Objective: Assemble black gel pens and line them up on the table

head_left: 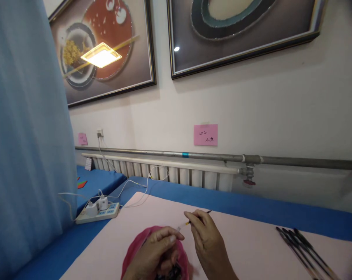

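Note:
My right hand (pixel 208 241) pinches a thin paintbrush (pixel 188 223) with a dark handle, a yellow band and a pale tip pointing left. The handle's dark far end shows behind the fingers. My left hand (pixel 156 249), closed, holds a small clear plastic cap (pixel 178 229) at its fingertips, close to the brush tip. Whether cap and tip touch is hard to tell. Beneath my left hand stands a pink bowl (pixel 131 249) with small dark items inside, mostly hidden by the hand.
Several dark brushes (pixel 302 249) lie on the pink sheet (pixel 246 237) at the right. A power strip (pixel 113 210) with plugs and white cables sits on the blue surface (pixel 170 189) at left, near a blue curtain (pixel 27 136). Behind run a radiator (pixel 184 175) and a pipe.

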Demonstrator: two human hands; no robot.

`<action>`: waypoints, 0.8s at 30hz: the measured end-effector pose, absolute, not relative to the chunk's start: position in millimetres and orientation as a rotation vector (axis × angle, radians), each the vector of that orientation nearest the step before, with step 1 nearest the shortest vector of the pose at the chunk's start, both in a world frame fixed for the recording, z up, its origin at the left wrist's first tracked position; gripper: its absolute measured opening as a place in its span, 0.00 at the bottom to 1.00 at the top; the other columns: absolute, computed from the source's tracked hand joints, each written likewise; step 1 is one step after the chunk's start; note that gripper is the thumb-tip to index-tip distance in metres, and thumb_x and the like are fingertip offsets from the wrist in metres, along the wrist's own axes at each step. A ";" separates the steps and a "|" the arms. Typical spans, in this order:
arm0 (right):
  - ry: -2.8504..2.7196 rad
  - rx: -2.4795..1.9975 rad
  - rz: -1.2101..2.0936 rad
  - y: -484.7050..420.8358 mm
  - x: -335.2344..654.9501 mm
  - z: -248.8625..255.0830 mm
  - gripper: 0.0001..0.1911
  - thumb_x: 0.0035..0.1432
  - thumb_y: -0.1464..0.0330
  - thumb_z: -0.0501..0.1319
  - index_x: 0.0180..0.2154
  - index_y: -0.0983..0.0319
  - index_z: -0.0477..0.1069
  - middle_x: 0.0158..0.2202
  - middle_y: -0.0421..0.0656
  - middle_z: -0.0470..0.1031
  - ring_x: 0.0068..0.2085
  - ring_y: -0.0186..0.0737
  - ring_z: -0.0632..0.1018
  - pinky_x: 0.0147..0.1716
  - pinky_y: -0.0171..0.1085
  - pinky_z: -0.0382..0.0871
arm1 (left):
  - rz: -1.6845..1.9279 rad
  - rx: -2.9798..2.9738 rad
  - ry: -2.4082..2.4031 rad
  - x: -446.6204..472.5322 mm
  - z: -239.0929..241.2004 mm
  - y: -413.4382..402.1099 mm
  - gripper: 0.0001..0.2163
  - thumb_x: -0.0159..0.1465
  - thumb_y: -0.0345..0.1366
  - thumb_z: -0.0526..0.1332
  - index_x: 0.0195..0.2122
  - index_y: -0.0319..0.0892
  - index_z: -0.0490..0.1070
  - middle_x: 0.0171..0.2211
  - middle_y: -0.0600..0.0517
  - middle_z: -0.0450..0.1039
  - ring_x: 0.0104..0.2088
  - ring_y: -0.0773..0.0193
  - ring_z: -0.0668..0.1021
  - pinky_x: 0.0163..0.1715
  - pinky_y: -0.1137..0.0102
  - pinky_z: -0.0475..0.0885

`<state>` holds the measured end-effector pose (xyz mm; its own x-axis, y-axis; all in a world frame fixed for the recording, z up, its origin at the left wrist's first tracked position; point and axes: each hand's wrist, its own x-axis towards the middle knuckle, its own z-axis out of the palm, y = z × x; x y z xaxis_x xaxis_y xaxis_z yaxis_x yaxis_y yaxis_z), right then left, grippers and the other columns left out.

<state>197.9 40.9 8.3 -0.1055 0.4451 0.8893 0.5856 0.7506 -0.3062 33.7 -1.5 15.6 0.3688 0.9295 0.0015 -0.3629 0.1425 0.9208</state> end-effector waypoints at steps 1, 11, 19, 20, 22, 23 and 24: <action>-1.741 -0.813 -0.152 41.0 198.1 8.2 0.16 0.59 0.76 0.51 0.44 0.60 0.72 0.37 0.46 0.69 0.37 0.39 0.75 0.35 0.35 0.74 | 1.046 1.024 0.704 33.3 15.0 -1.7 0.09 0.60 0.40 0.59 0.37 0.41 0.71 0.16 0.59 0.64 0.12 0.78 0.55 0.11 0.78 0.43; -1.770 -0.819 -0.154 39.1 199.7 11.3 0.16 0.59 0.76 0.51 0.44 0.59 0.73 0.38 0.47 0.70 0.38 0.40 0.75 0.35 0.36 0.75 | 1.028 1.032 0.767 33.3 15.9 -3.6 0.12 0.57 0.43 0.61 0.36 0.40 0.71 0.15 0.59 0.63 0.12 0.77 0.55 0.12 0.77 0.42; -1.824 -0.846 -0.193 38.5 202.7 10.3 0.18 0.58 0.77 0.51 0.45 0.58 0.72 0.39 0.47 0.70 0.38 0.42 0.75 0.35 0.39 0.75 | 1.031 1.034 0.768 32.7 16.0 -3.7 0.11 0.58 0.42 0.61 0.36 0.40 0.72 0.16 0.58 0.63 0.12 0.78 0.56 0.12 0.77 0.42; -1.832 -0.850 -0.207 38.3 203.1 10.5 0.18 0.58 0.77 0.51 0.45 0.58 0.72 0.39 0.47 0.70 0.39 0.42 0.75 0.35 0.39 0.75 | 1.031 1.038 0.774 32.5 15.7 -3.2 0.12 0.58 0.42 0.61 0.36 0.40 0.72 0.16 0.58 0.63 0.12 0.78 0.56 0.12 0.77 0.42; -1.844 -0.856 -0.244 37.8 203.9 11.5 0.17 0.58 0.77 0.51 0.45 0.58 0.73 0.39 0.48 0.71 0.39 0.42 0.74 0.36 0.39 0.74 | 1.035 1.040 0.779 32.2 14.8 -2.4 0.12 0.57 0.43 0.61 0.36 0.39 0.72 0.15 0.59 0.62 0.12 0.78 0.56 0.11 0.77 0.42; -1.849 -0.858 -0.265 37.4 204.3 12.5 0.17 0.58 0.77 0.51 0.44 0.59 0.73 0.39 0.48 0.71 0.39 0.42 0.74 0.36 0.39 0.74 | 1.037 1.039 0.779 31.9 14.3 -2.0 0.12 0.57 0.43 0.62 0.36 0.39 0.72 0.15 0.59 0.62 0.12 0.78 0.56 0.11 0.77 0.42; -1.856 -0.863 -0.286 36.9 204.6 13.8 0.17 0.58 0.77 0.51 0.44 0.59 0.73 0.39 0.48 0.71 0.39 0.42 0.74 0.36 0.39 0.74 | 1.036 1.042 0.782 31.5 13.8 -1.7 0.12 0.57 0.43 0.62 0.36 0.38 0.72 0.14 0.59 0.61 0.12 0.78 0.56 0.11 0.77 0.42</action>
<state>204.6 36.9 13.8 -0.2185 0.4318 0.8751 0.6752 0.7144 -0.1839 31.5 -1.7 13.8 0.3353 0.9412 -0.0413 -0.2981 0.1476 0.9430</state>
